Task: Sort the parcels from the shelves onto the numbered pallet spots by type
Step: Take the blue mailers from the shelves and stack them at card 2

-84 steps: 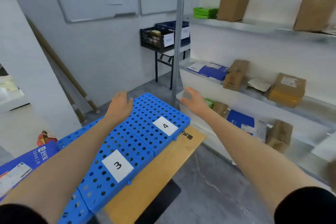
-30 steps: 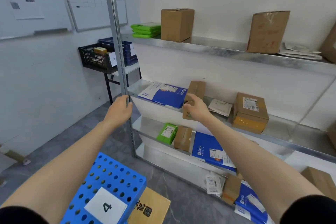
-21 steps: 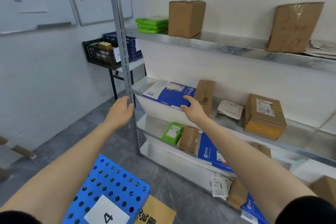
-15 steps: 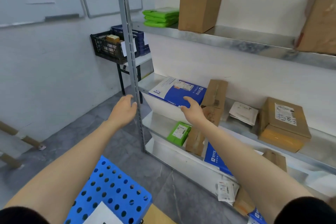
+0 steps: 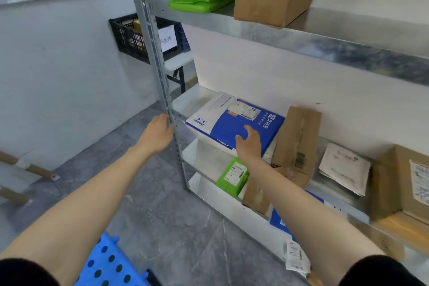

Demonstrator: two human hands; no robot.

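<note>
Galvanised steel shelving (image 5: 301,39) looms closer as the right hand (image 5: 249,144), off the upright brown cardboard box (image 5: 297,141), now lies loosely bent, not gripping, on the flat blue-and-white cardboard mailer (image 5: 232,121) at the middle shelf's left end, likely the next pick, while the left hand (image 5: 157,133) hangs relaxed beside the post (image 5: 151,37).

Black sleeves (image 5: 380,270) are worn, left hand (image 5: 157,134) and right hand (image 5: 249,145) ungloved.

Right hand (image 5: 249,144) moved off the upright brown box (image 5: 299,141) onto the blue-and-white mailer (image 5: 232,121), fingers over its near edge. Left hand (image 5: 157,134) advanced to the shelf upright (image 5: 160,76).
</note>
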